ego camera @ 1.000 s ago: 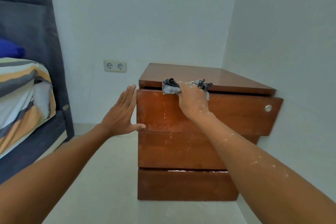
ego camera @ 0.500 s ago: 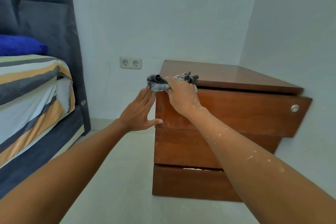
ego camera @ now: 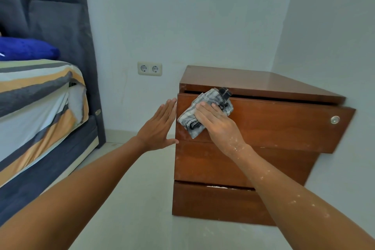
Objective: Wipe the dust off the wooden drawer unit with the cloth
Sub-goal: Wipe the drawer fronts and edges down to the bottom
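Reddish-brown wooden drawer unit (ego camera: 263, 128) stands in the corner; my right hand (ego camera: 218, 124) presses the crumpled grey cloth (ego camera: 199, 115) to its top drawer front, left hand (ego camera: 157, 128) flat, fingers spread, bracing the side. Next: sweep across.

**The floor, and what stands on it**

The floor (ego camera: 146, 199) is pale, smooth and a little shiny. It runs to the back wall and to the right wall. In its far right corner stands the wooden drawer unit (ego camera: 253, 164), with the bottom resting flat on the floor. The unit's right side is close to the right wall. On the left edge of the floor stands the bed (ego camera: 46, 148), with its dark base on the floor. Between the bed and the unit the floor is bare. Some faint pale marks show on the floor just in front of the unit.
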